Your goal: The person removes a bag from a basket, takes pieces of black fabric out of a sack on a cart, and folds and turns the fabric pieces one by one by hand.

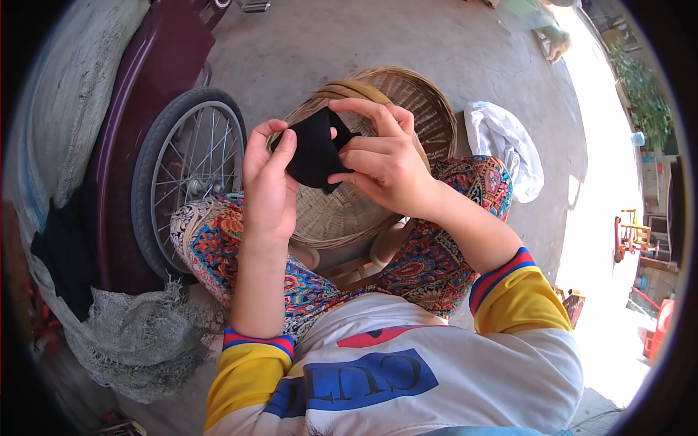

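A small piece of black cloth (311, 151) is stretched between my two hands, above a shallow wicker basket (338, 221). My left hand (270, 178) pinches its left edge between thumb and fingers. On the other side, my right hand (389, 154) grips the right edge, where the cloth has a fold or opening. A fingertip shows through that opening; I cannot tell which hand it belongs to. The basket sits between my knees, and the cloth and hands hide part of it. What kind of item the cloth is does not show.
A second wicker basket (429, 109) stands just behind the first. To the left are a spoked wheel (190, 160) and a maroon panel (156, 65). A frayed woven sack (142, 338) and dark fabric (67, 251) lie nearby. A white bag (505, 145) rests on the concrete floor (305, 36).
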The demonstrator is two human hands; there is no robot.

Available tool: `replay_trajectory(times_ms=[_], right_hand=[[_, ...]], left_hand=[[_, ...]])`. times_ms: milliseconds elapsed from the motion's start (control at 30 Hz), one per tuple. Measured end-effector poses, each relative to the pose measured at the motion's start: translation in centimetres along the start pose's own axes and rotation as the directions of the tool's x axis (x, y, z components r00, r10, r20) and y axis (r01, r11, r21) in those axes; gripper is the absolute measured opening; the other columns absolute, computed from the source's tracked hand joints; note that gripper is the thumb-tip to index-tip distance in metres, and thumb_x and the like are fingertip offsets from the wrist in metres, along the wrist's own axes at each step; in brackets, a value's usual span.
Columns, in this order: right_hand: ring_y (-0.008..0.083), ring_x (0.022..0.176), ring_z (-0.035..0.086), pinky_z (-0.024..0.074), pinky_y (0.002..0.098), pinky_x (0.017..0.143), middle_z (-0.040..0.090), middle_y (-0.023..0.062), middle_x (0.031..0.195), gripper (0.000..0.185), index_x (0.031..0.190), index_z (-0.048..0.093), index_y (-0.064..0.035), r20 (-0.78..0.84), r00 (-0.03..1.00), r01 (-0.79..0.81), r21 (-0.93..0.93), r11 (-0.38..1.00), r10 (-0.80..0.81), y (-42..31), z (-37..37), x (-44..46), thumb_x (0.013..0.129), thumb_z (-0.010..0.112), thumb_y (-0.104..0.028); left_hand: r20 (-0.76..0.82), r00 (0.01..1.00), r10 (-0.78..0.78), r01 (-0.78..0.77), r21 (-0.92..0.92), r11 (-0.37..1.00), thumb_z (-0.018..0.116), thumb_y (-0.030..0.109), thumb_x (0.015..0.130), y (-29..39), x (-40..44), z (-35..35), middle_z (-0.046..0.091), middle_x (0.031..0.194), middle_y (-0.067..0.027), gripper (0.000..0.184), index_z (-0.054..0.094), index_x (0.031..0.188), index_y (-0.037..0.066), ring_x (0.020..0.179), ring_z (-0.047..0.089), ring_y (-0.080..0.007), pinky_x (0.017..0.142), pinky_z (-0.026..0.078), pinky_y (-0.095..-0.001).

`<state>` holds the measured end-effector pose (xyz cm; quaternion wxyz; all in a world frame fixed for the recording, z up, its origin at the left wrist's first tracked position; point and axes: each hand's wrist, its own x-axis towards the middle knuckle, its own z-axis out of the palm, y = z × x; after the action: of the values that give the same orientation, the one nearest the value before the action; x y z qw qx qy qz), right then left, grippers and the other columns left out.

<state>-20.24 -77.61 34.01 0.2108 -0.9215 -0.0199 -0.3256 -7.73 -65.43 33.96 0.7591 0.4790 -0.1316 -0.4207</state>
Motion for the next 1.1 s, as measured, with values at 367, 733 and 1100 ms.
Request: replay_trajectory(times_ms=[367,733,1100], right_hand=[[0.0344,0.128,0.037,0.0266,0.0482,0.094,0.065,0.0049,0.085,0.019,0.087,0.067,-0.0069,0.199,0.974,-0.13,0.085,0.988,0.111,0.1,0.2,-0.2,0.077,0.071,-0.022],[0.019,0.119,0.047,0.0389,0.0342,0.098,0.054,0.0114,0.13,0.023,0.104,0.066,0.0008,0.31,0.743,-0.548,0.79,0.275,0.593,1.2,-0.2,-0.4,0.088,0.064,-0.016],[0.0112,0.102,0.057,0.0481,0.0285,0.087,0.055,0.0109,0.128,0.018,0.101,0.065,0.0022,0.29,0.741,-0.529,0.808,0.26,0.605,0.9,0.2,-0.5,0.088,0.064,-0.01]], left_hand=[[0.001,1.0,0.007,-0.007,-0.144,0.989,0.053,0.014,0.094,-1.1,0.6,-1.7,0.06,0.09,-0.0028,0.014,0.051,0.105,0.006,0.076,0.06,-0.0114,0.066,0.05,-0.0253],[0.251,0.911,0.329,-0.397,0.305,0.866,0.051,0.005,0.094,-2.6,-1.1,1.4,0.055,0.111,-0.0136,0.035,0.036,0.125,0.002,0.1,0.054,-0.0133,0.087,0.043,-0.0254],[0.056,0.952,0.302,-0.307,0.2,0.93,0.058,0.003,0.09,-2.0,-1.0,1.4,0.064,0.099,-0.0173,0.042,0.037,0.126,0.001,0.09,0.06,-0.0123,0.08,0.047,-0.0228]])
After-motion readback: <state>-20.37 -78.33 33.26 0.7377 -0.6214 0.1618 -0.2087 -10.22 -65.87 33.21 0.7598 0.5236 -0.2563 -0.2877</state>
